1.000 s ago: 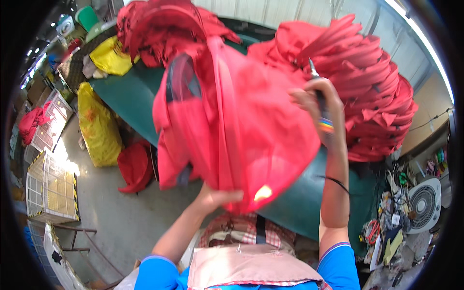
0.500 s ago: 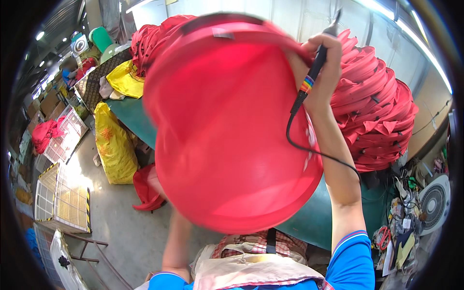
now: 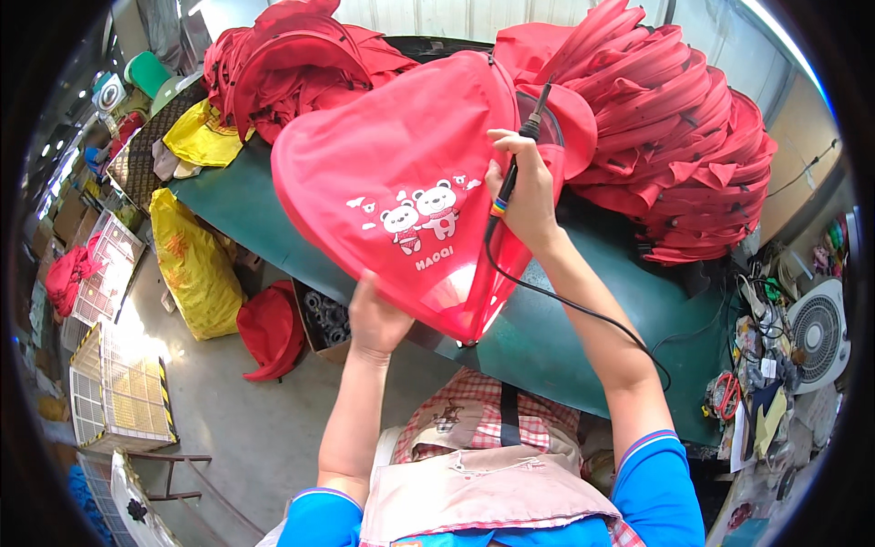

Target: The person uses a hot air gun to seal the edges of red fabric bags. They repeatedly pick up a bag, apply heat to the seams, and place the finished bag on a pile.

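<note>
A red fabric canopy [image 3: 365, 173], like a stroller hood, is held up over the green-topped table [image 3: 592, 356]. Its stiff rim is curved, and two white cartoon bears are printed on it. My left hand [image 3: 375, 319] grips its lower-left edge, with the fingers partly hidden by the fabric. In my right hand [image 3: 529, 187], closed around its handle, is a black pen-shaped corded tool [image 3: 510, 173] like a soldering iron. The tool has a rainbow band, and its thin tip points up beside the canopy's right edge. Its black cord hangs across my right forearm.
Red canopies are stacked in a tall pile [image 3: 693, 137] at the back right, with another heap [image 3: 283, 73] at the back left. A yellow bag [image 3: 191, 264] and red fabric [image 3: 272, 333] lie left of the table. A fan [image 3: 818, 335] stands right, near tangled cables.
The canopy has turned from its open inner side to its printed outer side and is lower over the table. My left hand has come into view at its edge; the right hand has moved down and left.
</note>
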A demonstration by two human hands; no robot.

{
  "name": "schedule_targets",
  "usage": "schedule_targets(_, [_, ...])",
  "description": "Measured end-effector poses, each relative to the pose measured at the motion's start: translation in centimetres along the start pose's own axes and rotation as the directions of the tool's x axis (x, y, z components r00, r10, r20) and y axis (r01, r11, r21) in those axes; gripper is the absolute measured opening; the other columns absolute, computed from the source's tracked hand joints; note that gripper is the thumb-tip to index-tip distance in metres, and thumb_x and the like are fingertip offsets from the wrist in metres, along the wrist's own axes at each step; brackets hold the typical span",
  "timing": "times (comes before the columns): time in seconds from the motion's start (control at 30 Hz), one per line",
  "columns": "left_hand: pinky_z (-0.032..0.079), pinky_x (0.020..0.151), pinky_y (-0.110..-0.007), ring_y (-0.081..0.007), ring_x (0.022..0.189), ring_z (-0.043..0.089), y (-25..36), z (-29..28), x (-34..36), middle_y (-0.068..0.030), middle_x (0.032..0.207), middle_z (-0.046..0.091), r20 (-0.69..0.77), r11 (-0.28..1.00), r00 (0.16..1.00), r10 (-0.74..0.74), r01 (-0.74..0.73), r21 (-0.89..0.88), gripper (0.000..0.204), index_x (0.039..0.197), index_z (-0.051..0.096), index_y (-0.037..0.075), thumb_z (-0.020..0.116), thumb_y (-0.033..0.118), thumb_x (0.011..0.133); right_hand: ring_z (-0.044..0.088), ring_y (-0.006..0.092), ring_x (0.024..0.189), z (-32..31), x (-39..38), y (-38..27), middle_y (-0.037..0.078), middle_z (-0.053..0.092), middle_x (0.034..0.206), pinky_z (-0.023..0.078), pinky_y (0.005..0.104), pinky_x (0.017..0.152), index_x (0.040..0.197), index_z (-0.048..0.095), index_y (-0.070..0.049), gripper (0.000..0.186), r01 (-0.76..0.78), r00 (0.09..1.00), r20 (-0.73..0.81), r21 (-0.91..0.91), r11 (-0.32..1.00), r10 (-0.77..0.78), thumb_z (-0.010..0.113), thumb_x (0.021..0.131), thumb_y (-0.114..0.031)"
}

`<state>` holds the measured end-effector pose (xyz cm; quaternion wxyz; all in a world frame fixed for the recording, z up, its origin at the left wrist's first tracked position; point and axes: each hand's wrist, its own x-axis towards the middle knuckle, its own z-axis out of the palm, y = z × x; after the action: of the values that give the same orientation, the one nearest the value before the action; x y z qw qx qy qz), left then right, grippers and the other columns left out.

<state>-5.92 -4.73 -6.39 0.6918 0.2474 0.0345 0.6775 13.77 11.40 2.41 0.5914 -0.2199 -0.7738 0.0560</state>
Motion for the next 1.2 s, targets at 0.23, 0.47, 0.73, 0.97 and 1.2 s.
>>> schedule_targets(0.23, [0.051,0.098,-0.035,-0.0182,0.114,0.062,-4.5,0.8,1.6,-0.0069,0.123,0.065,-0.230,0.729,0.971,0.063,0.113,0.676,0.063,0.134,0.053,0.001,0.082,0.004,0.079,0.068,0.0183,0.070,-1.1,0.0,-5.2,0.021,0.070,0.117,0.053,0.0304,0.064,0.113,0.050,-0.004,0.023,-0.028,0.993,0.117,0.299,0.954,-0.008,0.064,0.095,0.000])
schedule_targets(0.47, [0.051,0.098,-0.035,-0.0177,0.116,0.061,-3.3,-0.4,-0.2,-0.0075,0.129,0.064,-0.250,0.669,0.968,0.004,0.183,0.720,0.054,0.133,0.056,0.000,0.081,0.016,0.088,0.049,0.0097,0.057,-7.0,-8.1,-11.1,0.010,0.059,0.083,0.049,0.0272,0.060,0.133,0.042,-0.002,0.054,-0.105,0.985,-0.079,0.408,0.907,0.150,0.046,0.106,-0.048])
schedule_targets(0.73, [0.052,0.096,-0.034,-0.0174,0.112,0.063,-4.8,-0.2,-0.2,-0.0078,0.126,0.065,-0.165,0.665,0.978,0.131,0.037,0.746,0.051,0.133,0.056,0.000,0.078,0.012,0.089,0.055,0.0153,0.056,-8.5,-11.7,-14.4,0.005,0.061,0.068,0.045,0.0276,0.050,0.123,0.066,0.001,0.031,-0.244,0.961,0.186,0.231,0.942,0.204,0.066,0.093,-0.008])
schedule_targets(0.97, [0.053,0.092,-0.033,-0.0165,0.107,0.065,-5.1,0.4,-0.6,-0.0073,0.119,0.067,-0.143,0.633,0.987,0.078,0.062,0.772,0.044,0.128,0.058,-0.001,0.077,0.007,0.089,0.057,0.0168,0.050,-9.2,-12.6,-14.6,0.005,0.060,0.063,0.047,0.0300,0.048,0.114,0.070,-0.001,0.033,-0.241,0.960,0.184,0.164,0.957,0.210,0.064,0.083,0.003])
schedule_targets(1.2, [0.054,0.083,-0.032,-0.0158,0.093,0.067,-6.9,1.3,-0.4,-0.0079,0.104,0.072,-0.139,0.485,0.947,0.289,-0.019,0.874,0.031,0.119,0.063,-0.003,0.074,0.010,0.093,0.061,0.0140,0.050,-8.7,-13.5,-15.0,0.003,0.059,0.059,0.050,0.0272,0.049,0.108,0.071,0.001,0.031,-0.256,0.919,0.326,0.068,0.964,0.221,0.056,0.081,0.007])
